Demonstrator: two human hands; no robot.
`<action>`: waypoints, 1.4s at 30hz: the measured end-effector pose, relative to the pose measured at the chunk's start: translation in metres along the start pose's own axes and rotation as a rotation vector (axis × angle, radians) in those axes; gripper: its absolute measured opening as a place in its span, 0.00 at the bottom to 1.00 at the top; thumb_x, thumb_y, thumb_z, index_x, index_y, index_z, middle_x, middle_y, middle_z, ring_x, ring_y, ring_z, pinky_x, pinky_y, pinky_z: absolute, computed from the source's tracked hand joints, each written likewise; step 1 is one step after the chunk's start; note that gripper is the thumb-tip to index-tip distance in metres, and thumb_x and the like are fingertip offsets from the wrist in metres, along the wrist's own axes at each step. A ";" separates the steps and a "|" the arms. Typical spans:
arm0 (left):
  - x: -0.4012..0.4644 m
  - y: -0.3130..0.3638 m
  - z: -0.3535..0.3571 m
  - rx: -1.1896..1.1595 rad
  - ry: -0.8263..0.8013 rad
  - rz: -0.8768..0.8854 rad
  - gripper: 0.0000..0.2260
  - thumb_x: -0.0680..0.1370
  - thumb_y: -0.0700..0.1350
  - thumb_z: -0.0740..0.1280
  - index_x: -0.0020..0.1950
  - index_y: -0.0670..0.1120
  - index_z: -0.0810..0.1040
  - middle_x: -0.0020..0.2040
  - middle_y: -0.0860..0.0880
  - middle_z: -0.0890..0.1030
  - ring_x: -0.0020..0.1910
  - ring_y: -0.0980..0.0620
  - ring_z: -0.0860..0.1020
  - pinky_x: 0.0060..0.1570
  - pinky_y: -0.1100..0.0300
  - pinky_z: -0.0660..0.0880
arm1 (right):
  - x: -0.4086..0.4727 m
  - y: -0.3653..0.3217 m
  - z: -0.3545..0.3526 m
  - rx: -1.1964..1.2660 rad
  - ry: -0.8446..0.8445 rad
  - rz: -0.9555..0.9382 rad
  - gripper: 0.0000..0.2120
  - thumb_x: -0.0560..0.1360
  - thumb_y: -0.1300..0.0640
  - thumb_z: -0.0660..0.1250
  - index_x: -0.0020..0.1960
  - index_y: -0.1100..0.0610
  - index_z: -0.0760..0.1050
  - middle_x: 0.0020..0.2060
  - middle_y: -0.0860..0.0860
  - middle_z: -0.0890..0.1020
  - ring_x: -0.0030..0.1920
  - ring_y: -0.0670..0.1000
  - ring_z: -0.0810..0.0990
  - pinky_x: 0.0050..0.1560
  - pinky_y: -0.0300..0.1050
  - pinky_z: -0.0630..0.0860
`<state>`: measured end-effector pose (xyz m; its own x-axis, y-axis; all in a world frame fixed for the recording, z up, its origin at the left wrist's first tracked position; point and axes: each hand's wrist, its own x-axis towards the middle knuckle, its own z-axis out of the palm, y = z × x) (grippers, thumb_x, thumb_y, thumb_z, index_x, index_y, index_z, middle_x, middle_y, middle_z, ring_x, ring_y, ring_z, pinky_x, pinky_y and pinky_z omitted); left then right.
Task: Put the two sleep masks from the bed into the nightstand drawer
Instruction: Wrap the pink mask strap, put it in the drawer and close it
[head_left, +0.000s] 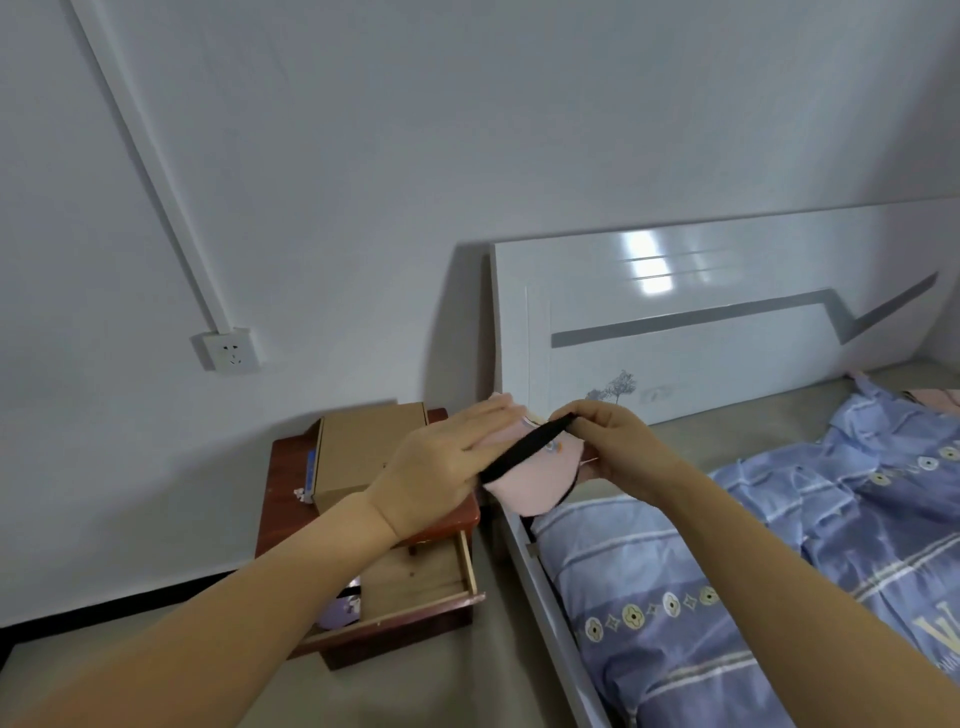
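A pink sleep mask with a black elastic strap hangs in the air between the bed's left edge and the nightstand. My left hand grips its left side, fingers laid over the top. My right hand pinches the strap's right end and holds the mask's right side. The nightstand drawer stands pulled out below my left forearm. A purple sleep mask lies inside it at the left, partly hidden by my arm.
A cardboard box sits on the red-brown nightstand. The bed's white headboard and side rail stand at the right, with a blue patterned quilt. A wall socket is above the nightstand.
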<state>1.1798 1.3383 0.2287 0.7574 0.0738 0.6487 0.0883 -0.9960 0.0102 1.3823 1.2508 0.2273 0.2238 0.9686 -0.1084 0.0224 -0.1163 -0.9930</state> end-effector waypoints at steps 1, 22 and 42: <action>-0.001 -0.002 0.000 -0.003 -0.018 -0.028 0.18 0.71 0.32 0.70 0.60 0.39 0.78 0.61 0.37 0.79 0.62 0.39 0.76 0.62 0.48 0.71 | -0.001 0.002 -0.004 0.052 -0.060 0.028 0.15 0.78 0.63 0.58 0.41 0.54 0.82 0.33 0.52 0.82 0.34 0.49 0.82 0.34 0.44 0.81; -0.156 -0.024 0.116 -1.073 -0.045 -1.844 0.04 0.78 0.42 0.63 0.45 0.44 0.75 0.40 0.46 0.79 0.34 0.52 0.78 0.26 0.65 0.77 | 0.065 0.167 0.080 -0.366 -0.126 0.509 0.06 0.74 0.60 0.66 0.38 0.57 0.76 0.27 0.51 0.72 0.28 0.48 0.69 0.29 0.37 0.65; -0.349 -0.192 0.373 -0.838 -0.161 -2.296 0.11 0.78 0.38 0.61 0.58 0.39 0.76 0.63 0.37 0.77 0.59 0.40 0.76 0.58 0.52 0.73 | 0.255 0.479 0.188 -0.694 0.002 0.766 0.12 0.78 0.58 0.58 0.59 0.57 0.74 0.48 0.57 0.82 0.41 0.53 0.77 0.41 0.45 0.73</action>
<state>1.1402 1.5224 -0.2835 -0.0815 0.5450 -0.8345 0.3454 0.8008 0.4893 1.2667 1.4839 -0.2846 0.4161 0.5810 -0.6995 0.4303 -0.8035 -0.4114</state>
